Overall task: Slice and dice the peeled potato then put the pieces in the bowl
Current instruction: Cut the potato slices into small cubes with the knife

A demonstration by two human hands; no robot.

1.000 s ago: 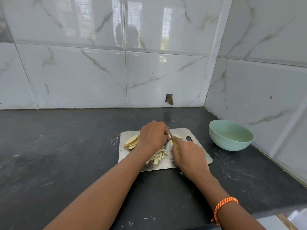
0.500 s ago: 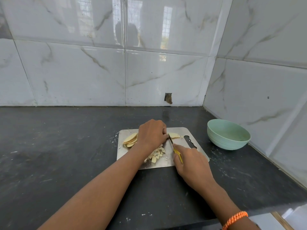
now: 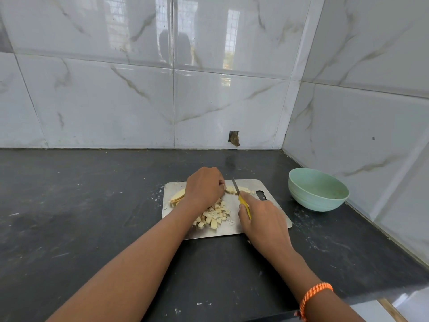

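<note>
My right hand [image 3: 262, 219] grips the yellow-handled knife [image 3: 241, 198], blade on a potato slice [image 3: 234, 189] that my curled left hand [image 3: 204, 188] pins to the steel cutting board [image 3: 274, 219], diced pieces [image 3: 212, 216] heaped between my wrists, green bowl [image 3: 318, 191] just right.

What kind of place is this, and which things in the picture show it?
Most likely a home kitchen corner. A dark stone countertop meets glossy marble-look wall tiles. On it lie a steel cutting board with diced potato and a green bowl, and the right hand grips a knife.
</note>
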